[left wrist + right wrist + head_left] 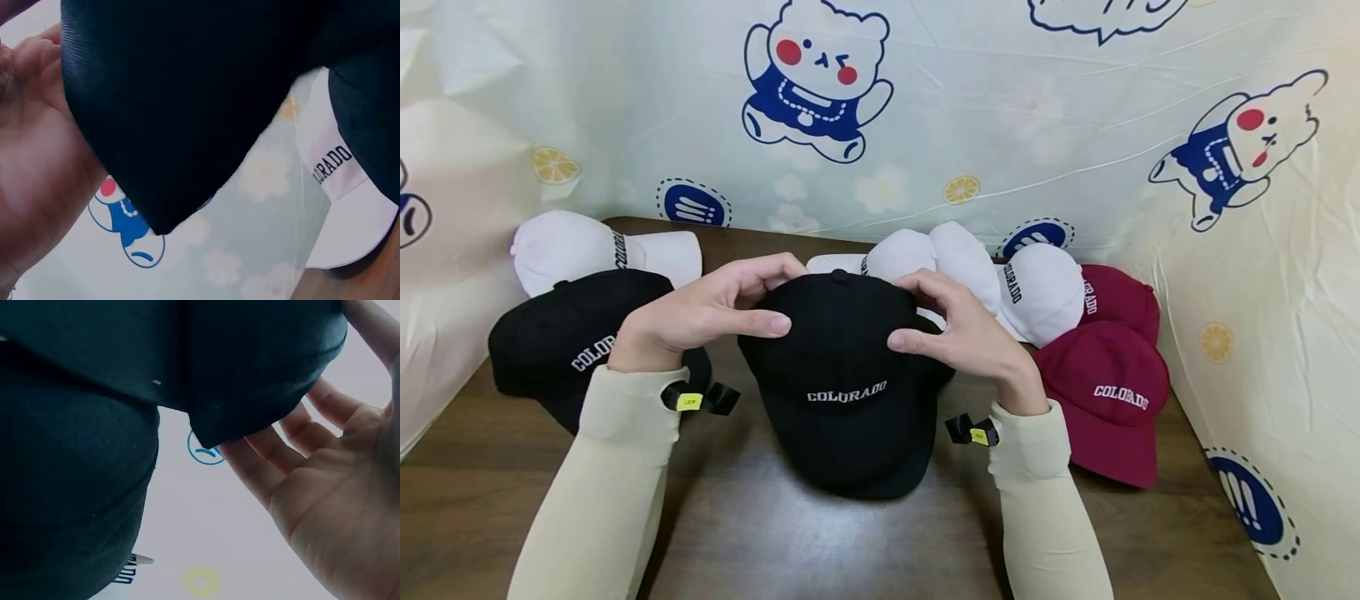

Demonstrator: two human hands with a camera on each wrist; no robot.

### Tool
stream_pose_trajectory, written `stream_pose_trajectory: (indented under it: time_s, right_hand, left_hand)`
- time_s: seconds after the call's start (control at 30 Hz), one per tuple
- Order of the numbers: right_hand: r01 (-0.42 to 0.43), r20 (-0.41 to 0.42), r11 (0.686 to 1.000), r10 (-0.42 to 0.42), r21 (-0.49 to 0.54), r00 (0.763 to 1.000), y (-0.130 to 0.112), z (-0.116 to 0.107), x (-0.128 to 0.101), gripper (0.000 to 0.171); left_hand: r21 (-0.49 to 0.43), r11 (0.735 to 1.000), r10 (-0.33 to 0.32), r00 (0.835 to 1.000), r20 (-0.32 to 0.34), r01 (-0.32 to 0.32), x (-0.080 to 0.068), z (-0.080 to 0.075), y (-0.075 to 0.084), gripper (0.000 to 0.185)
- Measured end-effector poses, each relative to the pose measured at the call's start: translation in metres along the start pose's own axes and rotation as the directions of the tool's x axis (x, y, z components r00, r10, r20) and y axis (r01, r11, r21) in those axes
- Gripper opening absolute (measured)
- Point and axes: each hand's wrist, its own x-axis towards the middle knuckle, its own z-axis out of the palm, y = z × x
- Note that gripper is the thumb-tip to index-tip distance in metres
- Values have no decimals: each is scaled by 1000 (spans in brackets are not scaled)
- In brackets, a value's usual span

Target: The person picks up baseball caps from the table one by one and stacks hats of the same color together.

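A black cap point(842, 350) with white COLORADO lettering is held up by both hands at the middle of the head view, its brim towards the person. My left hand point(700, 312) grips the left side of its crown, thumb in front and fingers behind. On the other side, my right hand point(970, 329) holds it the same way, fingertips partly hidden. More black fabric point(938, 337) shows behind the held cap, under the right hand. In the right wrist view, the fingers of the right hand point(331, 481) lie along the edge of the cap point(262, 369).
At left, another black cap point(580, 333) sits in front of a white cap point(561, 250). Several white caps point(966, 267) stand in a row at the back. Maroon caps point(1105, 375) lie at right. A printed cloth point(925, 108) encloses the wooden table point(820, 550).
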Motion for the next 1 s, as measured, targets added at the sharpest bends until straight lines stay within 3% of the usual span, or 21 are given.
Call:
stream_pose_trajectory:
  time_s: [0.1, 0.33, 0.7, 1.0]
  right_hand:
    - [-53, 28, 999, 53, -8, 998, 0, -3, -2, 36]
    - [-184, 102, 981, 189, -55, 977, -1, -11, -9, 32]
    - [-319, 198, 940, 339, -124, 920, 3, -24, -20, 34]
    - [-393, 235, 907, 419, -149, 877, 8, -31, -24, 36]
  left_hand:
    - [33, 999, -37, 999, 2, 37, 2, -1, -4, 32]
    - [93, 987, -127, 992, -23, 129, 9, 2, -10, 33]
    - [-15, 979, -203, 979, 9, 203, 24, 16, -22, 35]
    - [-29, 969, -245, 969, 37, 246, 34, 22, -30, 35]
